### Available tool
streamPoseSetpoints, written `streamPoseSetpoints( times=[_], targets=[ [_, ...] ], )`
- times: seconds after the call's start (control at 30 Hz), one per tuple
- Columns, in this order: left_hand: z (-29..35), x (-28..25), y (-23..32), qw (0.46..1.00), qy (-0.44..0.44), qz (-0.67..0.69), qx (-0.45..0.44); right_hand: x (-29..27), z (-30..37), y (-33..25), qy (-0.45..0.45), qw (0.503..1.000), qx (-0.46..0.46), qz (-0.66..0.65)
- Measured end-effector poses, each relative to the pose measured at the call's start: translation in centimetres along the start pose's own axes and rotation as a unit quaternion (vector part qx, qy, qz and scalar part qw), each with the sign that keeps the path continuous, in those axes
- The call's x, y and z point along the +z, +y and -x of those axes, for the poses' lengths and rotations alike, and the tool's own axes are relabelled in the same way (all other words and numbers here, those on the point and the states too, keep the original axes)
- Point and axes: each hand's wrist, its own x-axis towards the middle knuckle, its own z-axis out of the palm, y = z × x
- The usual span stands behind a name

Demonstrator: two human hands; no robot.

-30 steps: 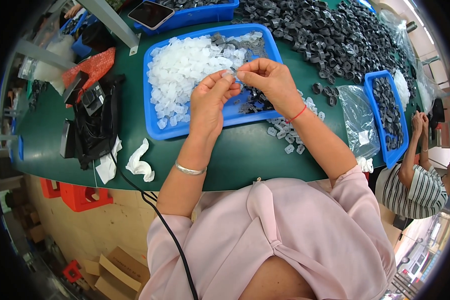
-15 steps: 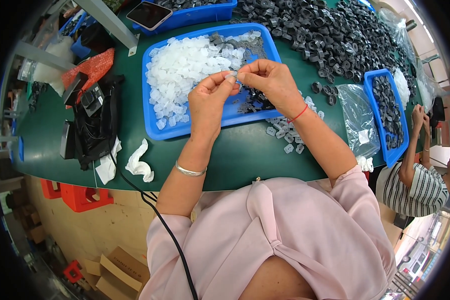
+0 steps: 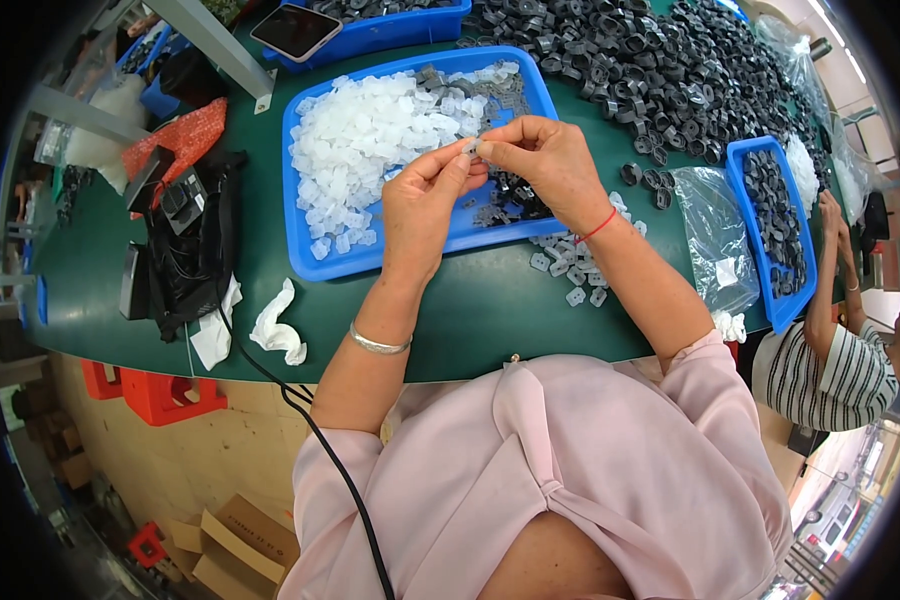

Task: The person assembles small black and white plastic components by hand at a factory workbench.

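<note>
My left hand [image 3: 420,205] and my right hand [image 3: 555,170] meet above a blue tray [image 3: 460,231], their fingertips pinched together on a small translucent plastic piece [image 3: 473,148]. Fingers cover most of that piece, so its exact shape is hidden. In the tray, a heap of whitish translucent plastic pieces [image 3: 355,145] fills the left and middle. Small grey parts [image 3: 510,92] lie at its far right, and small black parts [image 3: 505,205] below my right hand. Just outside the tray, under my right wrist, several translucent plates [image 3: 575,268] are scattered on the table.
A large pile of black plastic rings [image 3: 660,75] covers the far right. Nearer stand a clear bag [image 3: 718,240] and a narrow blue tray [image 3: 808,300] of black parts. On the left are a black bag [image 3: 185,250] and crumpled tissue [image 3: 280,325]. A co-worker [image 3: 820,380] sits at right.
My pinched fingertips have shifted slightly, and the small piece between them shows at a different angle. The co-worker's hands at the right have moved up a little.
</note>
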Motion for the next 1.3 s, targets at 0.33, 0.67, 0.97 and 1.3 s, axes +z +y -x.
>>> streamPoseSetpoints(
  times=[0.33, 0.67, 0.97, 1.3],
  targets=[
    [-0.1, 0.0, -0.4, 1.000, 0.007, -0.018, 0.003, 0.6, 0.4, 0.4, 0.018, 0.999, -0.022, 0.024],
    [-0.5, -0.6, -0.1, 0.991, 0.010, 0.087, -0.099, -0.3, 0.0, -0.4, -0.023, 0.998, 0.022, 0.048],
    [-0.5, -0.5, -0.2, 0.992, 0.002, 0.073, -0.103, -0.3, 0.1, -0.4, -0.023, 0.998, 0.014, 0.062],
    [-1.2, -2.0, -1.2, 0.917, -0.031, -0.378, 0.121, -6.7, 1.6, -1.1, -0.114, 0.980, 0.061, 0.152]
  ],
)
